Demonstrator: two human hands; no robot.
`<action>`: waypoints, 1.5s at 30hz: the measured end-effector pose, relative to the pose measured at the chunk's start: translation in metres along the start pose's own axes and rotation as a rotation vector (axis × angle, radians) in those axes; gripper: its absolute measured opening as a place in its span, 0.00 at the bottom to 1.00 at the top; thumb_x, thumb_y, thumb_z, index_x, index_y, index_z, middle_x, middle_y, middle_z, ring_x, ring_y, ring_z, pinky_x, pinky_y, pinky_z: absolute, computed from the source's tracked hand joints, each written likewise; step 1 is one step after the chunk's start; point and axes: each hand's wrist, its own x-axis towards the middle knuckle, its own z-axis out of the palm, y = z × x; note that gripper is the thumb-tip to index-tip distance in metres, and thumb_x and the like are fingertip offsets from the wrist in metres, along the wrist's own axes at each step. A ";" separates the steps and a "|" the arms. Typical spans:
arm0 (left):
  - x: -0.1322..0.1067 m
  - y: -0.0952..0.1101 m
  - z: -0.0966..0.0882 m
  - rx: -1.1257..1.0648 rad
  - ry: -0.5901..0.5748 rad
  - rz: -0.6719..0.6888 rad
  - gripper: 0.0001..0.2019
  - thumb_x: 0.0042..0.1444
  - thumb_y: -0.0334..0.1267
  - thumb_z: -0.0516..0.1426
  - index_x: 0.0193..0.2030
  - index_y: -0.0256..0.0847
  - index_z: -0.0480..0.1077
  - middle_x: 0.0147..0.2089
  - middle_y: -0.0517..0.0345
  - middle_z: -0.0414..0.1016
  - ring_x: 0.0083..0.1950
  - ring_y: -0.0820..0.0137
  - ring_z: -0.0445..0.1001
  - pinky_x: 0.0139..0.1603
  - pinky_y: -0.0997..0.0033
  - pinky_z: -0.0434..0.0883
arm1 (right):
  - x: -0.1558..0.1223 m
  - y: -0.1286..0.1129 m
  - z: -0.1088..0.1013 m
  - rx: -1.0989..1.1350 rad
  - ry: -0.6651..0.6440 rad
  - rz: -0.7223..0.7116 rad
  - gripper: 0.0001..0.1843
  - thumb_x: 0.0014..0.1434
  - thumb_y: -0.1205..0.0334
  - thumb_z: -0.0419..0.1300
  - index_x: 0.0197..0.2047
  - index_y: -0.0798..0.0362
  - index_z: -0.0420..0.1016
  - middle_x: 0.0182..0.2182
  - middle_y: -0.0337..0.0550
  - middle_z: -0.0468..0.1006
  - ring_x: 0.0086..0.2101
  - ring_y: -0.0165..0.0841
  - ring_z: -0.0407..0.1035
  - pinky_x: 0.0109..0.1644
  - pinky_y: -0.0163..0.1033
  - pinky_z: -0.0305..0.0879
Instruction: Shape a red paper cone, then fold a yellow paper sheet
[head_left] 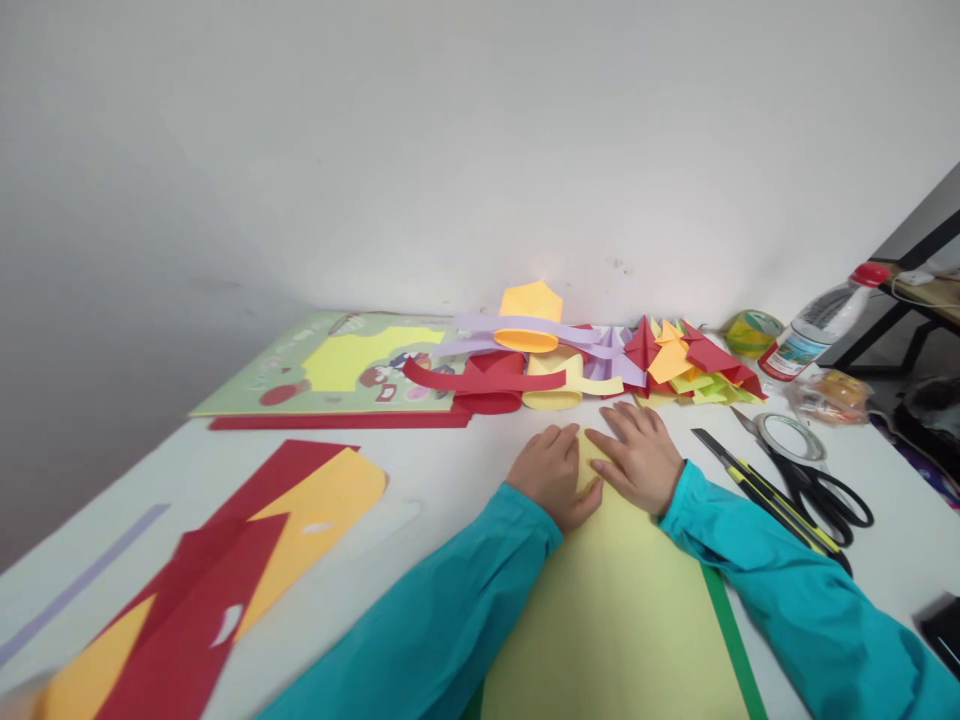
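Observation:
A pale yellow sheet of paper [615, 620] lies lengthwise before me, over a green sheet [726, 620] whose edges show on both sides. Its far end narrows between my hands. My left hand [553, 475] is at the left of that far end, fingers bent and thumb on the paper, seemingly pinching its edge. From the right, my right hand [637, 455] rests with fingers spread, its fingertips touching the paper near the left hand. Whether a fold lies under the fingers I cannot tell.
Left are red sheets [202, 590], orange paper [319, 515] and a purple strip [82, 585]. Behind stand paper rolls with strips [491, 380], folded papers [671, 355] and a green picture board [247, 385]. Right lie a cutter [772, 500], scissors [817, 495], tape [754, 332] and a bottle [821, 325].

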 end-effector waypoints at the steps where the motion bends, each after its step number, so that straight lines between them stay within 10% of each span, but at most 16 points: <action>1: -0.001 -0.001 0.001 -0.005 0.014 0.014 0.24 0.49 0.44 0.53 0.42 0.21 0.73 0.45 0.34 0.73 0.42 0.54 0.68 0.43 0.57 0.71 | 0.000 0.000 0.000 0.001 -0.003 0.002 0.24 0.64 0.46 0.45 0.58 0.44 0.66 0.60 0.50 0.62 0.59 0.48 0.50 0.59 0.56 0.46; 45: -0.081 0.007 -0.040 0.210 0.067 -0.094 0.15 0.55 0.39 0.52 0.35 0.30 0.76 0.47 0.36 0.75 0.44 0.55 0.72 0.41 0.55 0.74 | -0.001 0.005 0.004 0.009 0.007 -0.025 0.23 0.64 0.48 0.47 0.58 0.44 0.67 0.58 0.51 0.65 0.57 0.48 0.53 0.57 0.54 0.48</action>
